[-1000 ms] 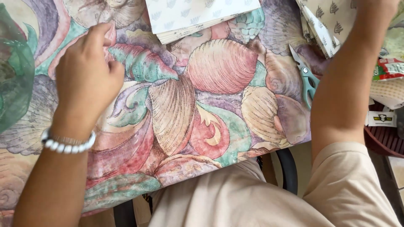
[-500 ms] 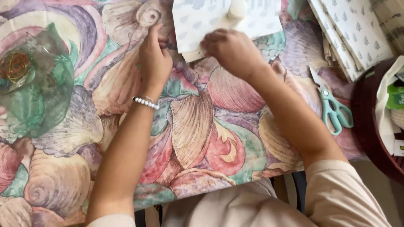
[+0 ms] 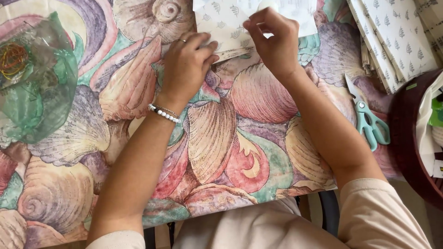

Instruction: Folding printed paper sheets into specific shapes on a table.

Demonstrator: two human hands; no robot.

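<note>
Nearest you, the surface [image 3: 217, 152], draped in a cloth printed with large pastel seashells, ran up the frame. Your left hand [image 3: 187, 69], fingers laid flat and close together, pressed down on the white paper sheet printed with small grey leaves [image 3: 221, 27] at upper centre. Your right hand [image 3: 274, 41] pinched a small white object [image 3: 267, 5] at that sheet's top; what it was I could not tell. You seemed mid-way through fixing or folding the paper, and the next move would call for steady pressure. Right of centre lay mint-handled scissors [image 3: 369, 122], with a stack of matching sheets [image 3: 397, 41] beyond.
</note>
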